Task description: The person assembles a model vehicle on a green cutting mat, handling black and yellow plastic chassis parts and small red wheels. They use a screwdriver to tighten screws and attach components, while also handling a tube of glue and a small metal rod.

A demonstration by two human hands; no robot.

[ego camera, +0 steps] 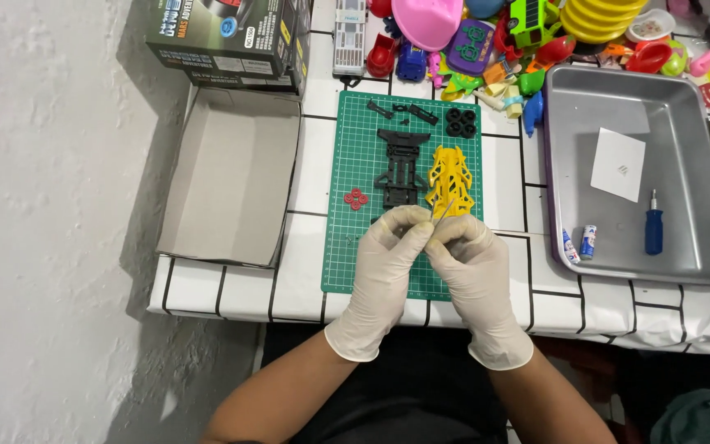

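Both gloved hands meet over the near half of the green cutting mat (347,271), on the tiled table (306,271). Left hand (384,267) and right hand (474,275) have fingers pinched together around a thin pale rod (444,210), its tip poking up toward the yellow car frame (450,181); whatever small part sits between the fingertips is hidden, cannot tell what it is. Black chassis (400,168) lies just beside the yellow frame, touching or nearly so. Four black wheels (460,122) at the far right of the mat, red gear pieces (356,198) at the left edge. Judgement: work this small goes best low over the mat, so a dropped bit lands on green, not among the toys (486,41) behind. Grip light, wrists braced against each other. Blue screwdriver (653,232) waits in the metal tray (700,263), well apart. Open cardboard box (232,173) to the left.
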